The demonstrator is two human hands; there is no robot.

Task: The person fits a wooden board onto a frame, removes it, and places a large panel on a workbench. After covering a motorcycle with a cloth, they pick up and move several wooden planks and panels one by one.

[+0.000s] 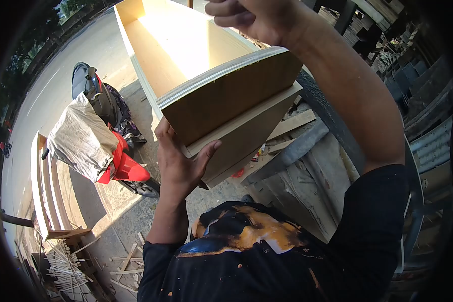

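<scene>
A long open wooden box (pixel 231 95) stretches away from me, its near end panel facing my chest and its inside brightly sunlit. My left hand (pixel 181 161) grips the lower left corner of that near end, thumb on the front and fingers round the side. Above the box's right side is my right hand (pixel 249 20), raised near the top of the view with its fingers curled; whatever it may hold is hidden.
A red motorcycle (pixel 131 163) partly covered by a pale cloth (pixel 80 136) stands at the left. Beside it is a slatted wooden frame (pixel 48 191). Thin wood strips (pixel 65 267) lie at the lower left, and stacked boards and scrap fill the right.
</scene>
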